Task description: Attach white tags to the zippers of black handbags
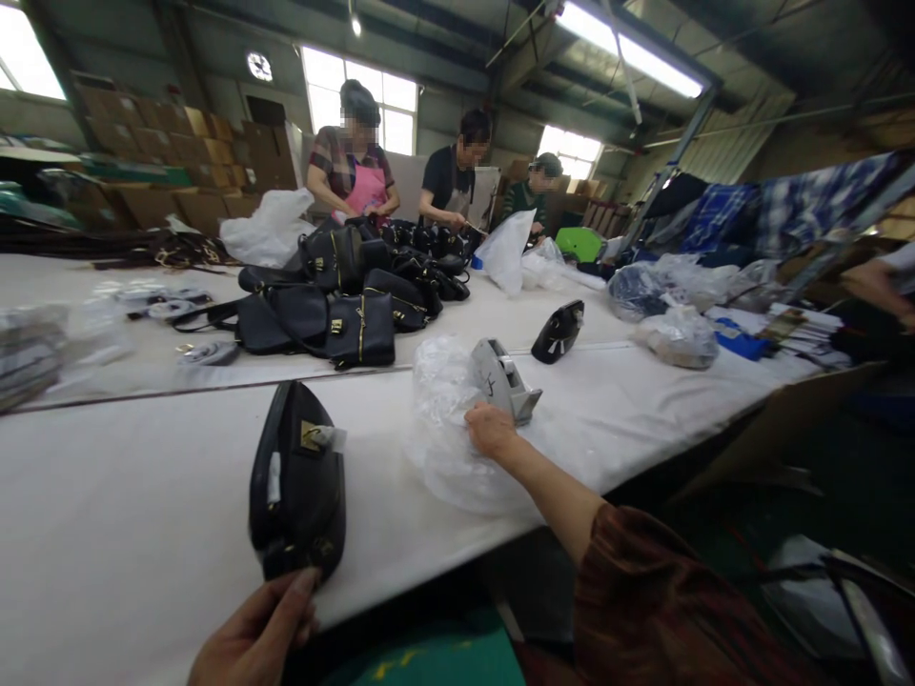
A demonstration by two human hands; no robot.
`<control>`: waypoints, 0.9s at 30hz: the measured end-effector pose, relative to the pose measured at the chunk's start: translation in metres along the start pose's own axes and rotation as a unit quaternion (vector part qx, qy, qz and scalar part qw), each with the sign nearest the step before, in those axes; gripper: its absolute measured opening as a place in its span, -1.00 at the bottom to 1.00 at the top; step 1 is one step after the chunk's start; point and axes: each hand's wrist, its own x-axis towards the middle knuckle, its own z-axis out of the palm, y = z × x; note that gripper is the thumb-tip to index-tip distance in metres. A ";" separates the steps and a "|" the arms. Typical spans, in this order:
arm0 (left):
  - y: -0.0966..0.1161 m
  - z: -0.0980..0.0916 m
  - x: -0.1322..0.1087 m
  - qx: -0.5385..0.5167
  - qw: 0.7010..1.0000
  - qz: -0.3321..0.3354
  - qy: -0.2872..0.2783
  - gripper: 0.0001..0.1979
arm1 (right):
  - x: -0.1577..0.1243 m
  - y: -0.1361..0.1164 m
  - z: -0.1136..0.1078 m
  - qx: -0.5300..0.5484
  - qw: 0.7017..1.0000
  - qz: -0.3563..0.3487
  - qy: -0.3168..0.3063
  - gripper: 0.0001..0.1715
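A black handbag with a gold clasp stands on the white-covered table at the left. Its near end is pinched between the thumb and fingers of my left hand. White wrapping covers part of the clasp, and a small white strip lies on the bag's side. My right hand is closed on a clear plastic bag from a loose heap. Right beside that hand stands a grey tape dispenser with a dark mark on its side. My right fingertips are partly hidden.
Black handbags are piled across the table, with rolled grey straps to their left. Another small black bag stands beyond the dispenser. Filled plastic bags lie at the right. Several co-workers stand at the far side.
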 end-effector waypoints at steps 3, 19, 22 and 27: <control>0.001 0.000 0.000 -0.004 1.000 -0.008 -0.002 -0.33 | 0.000 0.002 0.003 -0.007 1.000 0.003 0.006 -0.68; 0.002 0.001 -0.006 -0.031 0.999 0.018 -0.024 -0.45 | 0.008 0.005 0.015 0.033 0.999 0.012 0.024 -0.79; 0.001 0.000 -0.006 -0.029 0.999 0.026 -0.032 -0.48 | 0.005 0.006 0.014 0.081 0.995 0.023 0.059 -0.76; 0.005 0.002 -0.007 -0.039 0.999 0.008 -0.026 -0.43 | -0.003 0.014 -0.005 0.202 0.969 0.036 0.138 -0.72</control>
